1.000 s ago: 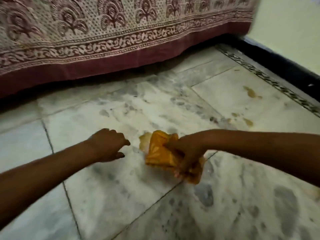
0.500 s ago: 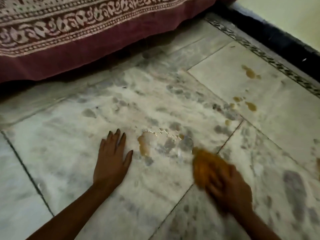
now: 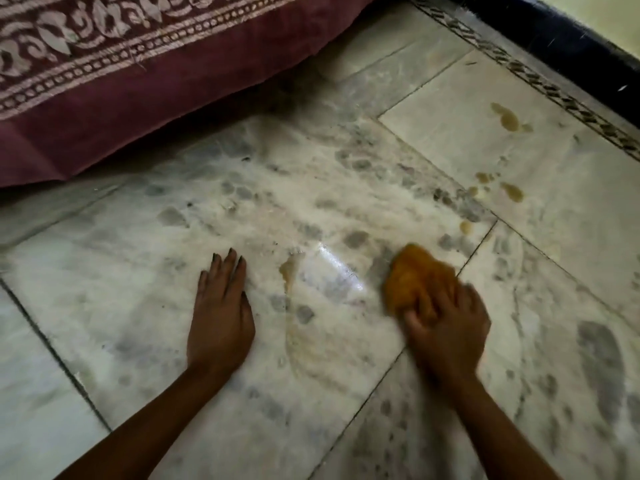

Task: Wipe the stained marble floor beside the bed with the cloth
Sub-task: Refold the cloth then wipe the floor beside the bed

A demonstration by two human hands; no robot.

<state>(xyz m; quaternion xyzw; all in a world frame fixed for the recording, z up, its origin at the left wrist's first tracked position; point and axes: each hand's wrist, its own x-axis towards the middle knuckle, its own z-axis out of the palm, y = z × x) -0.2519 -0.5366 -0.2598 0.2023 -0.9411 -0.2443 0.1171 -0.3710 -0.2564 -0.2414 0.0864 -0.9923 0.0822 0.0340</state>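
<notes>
1. Our left hand [image 3: 221, 317] lies flat and open on the marble floor [image 3: 138, 271]; our right hand [image 3: 450, 327] grips the bunched orange cloth [image 3: 412, 275], pressed on the floor just right of the brown smear [image 3: 287, 271].
2. Risk, as we judge it: a soaked wad could spread the smear wider; the drops [image 3: 509, 119] farther right could be missed.
3. Wadded, the cloth shows no clear long axis; its bulk juts from our grip toward the bed [image 3: 138, 98].
</notes>
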